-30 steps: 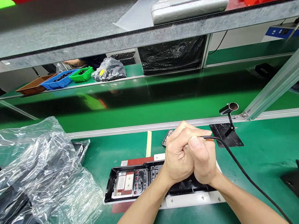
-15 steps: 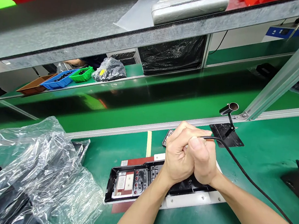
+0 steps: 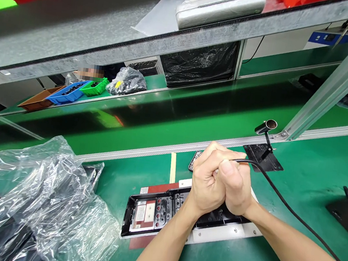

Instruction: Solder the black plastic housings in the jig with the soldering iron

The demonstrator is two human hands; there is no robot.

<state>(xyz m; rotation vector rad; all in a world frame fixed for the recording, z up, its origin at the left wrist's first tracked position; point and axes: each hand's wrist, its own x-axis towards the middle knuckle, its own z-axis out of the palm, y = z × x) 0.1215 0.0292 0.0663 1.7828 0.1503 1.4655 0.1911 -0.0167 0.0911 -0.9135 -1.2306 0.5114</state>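
Pressed together over the black plastic housing (image 3: 129,212), my left hand (image 3: 208,180) and my right hand (image 3: 239,188) are both closed. A black cord (image 3: 283,198) comes out at the top of the fists and runs down to the lower right. The corded tool they wrap is hidden inside the fingers, so its kind cannot be made out. The housing lies open side up, showing round holes, posts and a labelled left bay. Beneath it are a reddish-brown board (image 3: 140,242) and a white fixture strip (image 3: 218,234) with screws. My hands and forearms cover much of the housing's right part.
Clear plastic bags (image 3: 65,201) with dark parts lie at left. A black holder (image 3: 267,128) stands behind my hands, by a metal post (image 3: 338,75). A shelf (image 3: 107,49) hangs overhead. Across the green belt stand bins (image 3: 70,91), near a partly visible person.
My hands stay in the same place over the housing. The view has shifted very slightly; across the belt, part of a person now shows as a blurred patch.
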